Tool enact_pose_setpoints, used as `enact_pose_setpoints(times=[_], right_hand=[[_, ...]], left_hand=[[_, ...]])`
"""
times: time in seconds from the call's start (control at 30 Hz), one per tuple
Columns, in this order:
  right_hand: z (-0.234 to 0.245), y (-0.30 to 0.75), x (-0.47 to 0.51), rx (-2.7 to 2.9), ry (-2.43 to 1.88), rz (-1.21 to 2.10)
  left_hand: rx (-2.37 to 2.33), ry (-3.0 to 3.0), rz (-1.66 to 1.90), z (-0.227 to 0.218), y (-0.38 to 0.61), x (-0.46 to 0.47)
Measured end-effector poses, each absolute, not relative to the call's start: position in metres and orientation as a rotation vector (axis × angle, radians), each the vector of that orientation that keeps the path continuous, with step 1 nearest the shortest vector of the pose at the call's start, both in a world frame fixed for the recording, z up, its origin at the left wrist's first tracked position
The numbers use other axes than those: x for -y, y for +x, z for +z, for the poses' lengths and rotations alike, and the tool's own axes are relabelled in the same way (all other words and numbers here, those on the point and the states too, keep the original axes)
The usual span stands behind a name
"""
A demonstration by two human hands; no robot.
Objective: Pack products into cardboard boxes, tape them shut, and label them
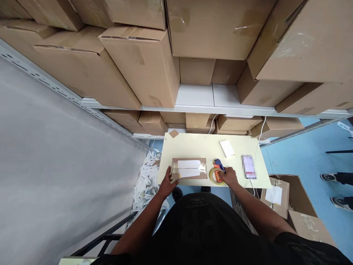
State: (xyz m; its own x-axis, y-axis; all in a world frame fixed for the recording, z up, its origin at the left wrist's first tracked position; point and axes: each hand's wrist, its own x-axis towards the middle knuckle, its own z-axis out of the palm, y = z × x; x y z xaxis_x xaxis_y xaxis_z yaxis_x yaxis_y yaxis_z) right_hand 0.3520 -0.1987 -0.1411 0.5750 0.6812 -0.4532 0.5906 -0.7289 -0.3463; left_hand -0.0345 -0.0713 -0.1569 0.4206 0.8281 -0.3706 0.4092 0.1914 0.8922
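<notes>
A flat brown cardboard parcel (189,168) with white labels and clear tape across it lies on a pale yellow table (198,147). My left hand (168,184) presses on the parcel's near left corner, fingers curled over its edge. My right hand (228,177) is closed on an orange and blue tape dispenser (217,173) with a roll of tape, resting on the table just right of the parcel.
A white pad (227,148) and a phone (249,166) with a cable lie on the table's right side. Shelves of cardboard boxes (143,62) rise behind. Open boxes (286,198) stand on the blue floor at right, paper scraps (146,176) at left. Another person's shoes (338,189) show far right.
</notes>
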Motion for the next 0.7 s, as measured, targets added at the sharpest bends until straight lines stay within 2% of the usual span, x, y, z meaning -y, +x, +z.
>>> enact_pose_setpoints(times=[0.13,0.23,0.3,0.4,0.53,0.63,0.7], right_hand=[[-0.127,0.329,0.203,1.485,-2.485,0.552],[-0.117,0.293,0.201,1.725,-2.156,0.765],[-0.110,0.271,0.190,1.634,-2.133,0.923],[-0.098,0.257,0.159,1.416,-2.254,0.891],[-0.087,0.275,0.130,1.440,-2.199,0.929],[-0.088,0.301,0.141,1.428,-2.199,1.025],[-0.095,0.318,0.163,1.355,-2.318,0.940]], left_hand=[[-1.142,1.359,0.341,-0.166,-0.033,0.069],[-1.146,1.451,0.339,-0.158,-0.027,0.066],[-1.191,1.530,0.346,-0.146,-0.020,0.061],[-1.309,1.642,0.342,-0.128,-0.006,0.045],[-1.424,1.724,0.347,-0.115,0.016,0.014],[-1.443,1.777,0.293,-0.113,0.030,-0.005],[-1.462,1.810,0.242,-0.112,0.037,-0.015]])
